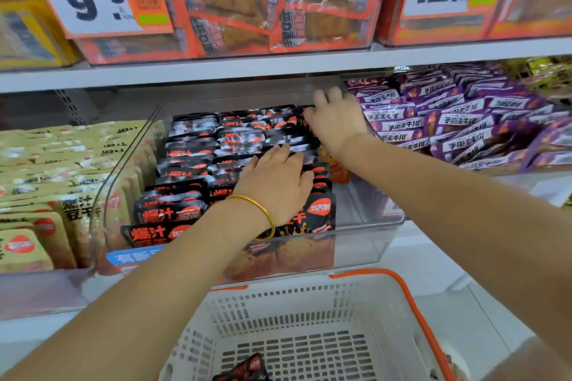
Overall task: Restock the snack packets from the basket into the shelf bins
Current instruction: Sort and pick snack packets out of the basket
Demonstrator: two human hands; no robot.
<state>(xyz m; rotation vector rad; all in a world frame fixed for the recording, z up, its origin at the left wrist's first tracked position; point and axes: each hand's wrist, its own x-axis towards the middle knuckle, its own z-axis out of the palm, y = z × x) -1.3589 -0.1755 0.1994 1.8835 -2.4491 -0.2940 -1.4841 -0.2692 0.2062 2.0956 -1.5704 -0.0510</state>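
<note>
Head-camera view showed the left hand [275, 182], a thin gold bangle [266, 213] at its wrist, lying palm-down with straight, spread fingers on rows of glossy black-and-red snack packets [192, 145]. These stood on edge inside a clear rectangular plastic shelf bin [365, 226], their long axes running across it. The right hand [335, 120] reached deeper, to the bin's back right corner, with its fingers bent over the packet tops; whether they pinched a packet could not be told. Bare space showed along the bin's right front side.

A white perforated plastic basket with an orange rim [414, 306] sat below the bin, nearest the person. It held black-and-red packets [247, 370] at its bottom left, cut off by the frame edge. They lay below and behind both hands, and the left hand looked the nearer.

Neighbouring sections held tan packets [46, 164] on the left and purple packets [458, 124] on the right.
</note>
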